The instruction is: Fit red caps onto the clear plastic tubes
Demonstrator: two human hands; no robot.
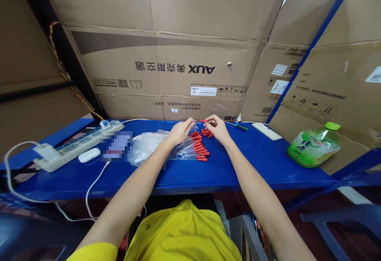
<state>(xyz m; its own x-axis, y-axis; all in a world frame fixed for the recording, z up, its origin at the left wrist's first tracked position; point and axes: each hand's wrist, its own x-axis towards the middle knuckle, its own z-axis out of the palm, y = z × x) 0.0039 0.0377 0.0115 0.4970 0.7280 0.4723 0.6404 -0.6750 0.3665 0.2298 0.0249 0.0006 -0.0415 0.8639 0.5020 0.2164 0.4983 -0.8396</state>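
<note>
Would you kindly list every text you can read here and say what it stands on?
"AUX 奥克斯空调": printed upside down on the big cardboard box.
White sticker on that box: too small to read.
Small print on the lower cardboard panel: too blurred.
Stickers on the side box: too small.
Green bottle label: characters too blurred to read.
Right-hand box print: too blurred.

head cam | faces forward-down | blue table (262, 162) close | left hand (180, 132), right hand (218, 129) at arm's reach
</note>
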